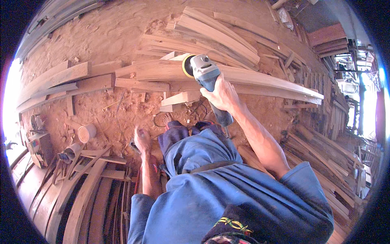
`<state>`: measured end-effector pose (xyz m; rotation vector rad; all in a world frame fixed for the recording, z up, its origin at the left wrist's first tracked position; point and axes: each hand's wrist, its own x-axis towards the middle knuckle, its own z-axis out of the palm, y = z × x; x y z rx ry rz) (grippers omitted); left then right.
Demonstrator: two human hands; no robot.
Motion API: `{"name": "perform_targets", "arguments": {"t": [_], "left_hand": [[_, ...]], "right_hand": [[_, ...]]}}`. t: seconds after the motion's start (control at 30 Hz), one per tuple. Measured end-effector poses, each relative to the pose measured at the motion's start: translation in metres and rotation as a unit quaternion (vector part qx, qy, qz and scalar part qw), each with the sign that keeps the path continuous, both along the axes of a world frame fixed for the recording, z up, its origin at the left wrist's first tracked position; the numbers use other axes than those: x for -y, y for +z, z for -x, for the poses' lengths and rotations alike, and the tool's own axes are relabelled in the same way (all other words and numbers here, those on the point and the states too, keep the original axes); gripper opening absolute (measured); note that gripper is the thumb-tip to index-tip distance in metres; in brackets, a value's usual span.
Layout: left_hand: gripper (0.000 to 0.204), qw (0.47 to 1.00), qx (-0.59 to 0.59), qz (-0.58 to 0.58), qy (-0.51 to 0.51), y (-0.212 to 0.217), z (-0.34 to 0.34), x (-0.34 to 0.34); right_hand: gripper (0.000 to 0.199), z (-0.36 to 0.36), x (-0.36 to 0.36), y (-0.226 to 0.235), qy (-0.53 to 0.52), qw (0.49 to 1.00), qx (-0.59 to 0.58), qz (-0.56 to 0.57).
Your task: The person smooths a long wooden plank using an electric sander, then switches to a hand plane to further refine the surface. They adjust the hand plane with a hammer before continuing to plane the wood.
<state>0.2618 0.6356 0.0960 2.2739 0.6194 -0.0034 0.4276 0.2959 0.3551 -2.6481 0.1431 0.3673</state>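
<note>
Right hand: fingers wrapped round the body of the angle grinder, firm-looking grip, thumb on the near side. Left hand: fingers look loosely curled; can't tell how far, or whether they have hold of the dark thing next to them. It's on the near side of the long board, well apart from it.

Grinder sits over the long board's middle, yellow-rimmed disc toward its far edge; contact can't be told. Pale block just beside the long board, near side. Planks stacked beyond it; more planks off its left end. White bucket on the near side, to the left; curved planks nearer again.

Progress: probably mid-job, grinder at the long board. Right stretch looks pale and even, but can't tell if it's been worked. No finished edge to judge by; the surrounding planks are probably untouched, though that's a guess.
</note>
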Motion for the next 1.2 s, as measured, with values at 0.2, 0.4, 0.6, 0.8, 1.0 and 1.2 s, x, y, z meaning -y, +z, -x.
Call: {"name": "perform_targets", "arguments": {"t": [0.2,0.4,0.6,0.8,1.0,1.2], "left_hand": [[0.033,0.985,-0.144,0.044,0.083,-0.069,0.124,-0.014],[0.039,0.95,-0.216,0.075,0.212,-0.093,0.179,-0.031],[0.041,0.96,-0.122,0.111,0.225,-0.107,0.151,-0.053],[0.036,0.928,-0.059,0.252,0.268,-0.126,0.105,-0.063],[0.037,0.946,-0.121,0.204,0.219,-0.137,0.086,-0.061],[0.041,0.936,-0.212,0.254,0.119,-0.144,0.083,-0.055]], "right_hand": [[0.076,-0.016,-0.049,-0.002,0.032,0.999,0.002,-0.008],[0.075,-0.032,-0.089,0.0,0.07,0.997,-0.02,-0.011],[0.081,-0.049,-0.141,0.0,0.088,0.996,-0.023,-0.022],[0.073,-0.047,-0.136,0.001,0.059,0.998,-0.021,-0.029],[0.06,0.002,0.008,0.001,-0.101,0.995,-0.001,0.001],[0.047,0.043,0.15,-0.002,-0.28,0.959,0.033,-0.031]]}}
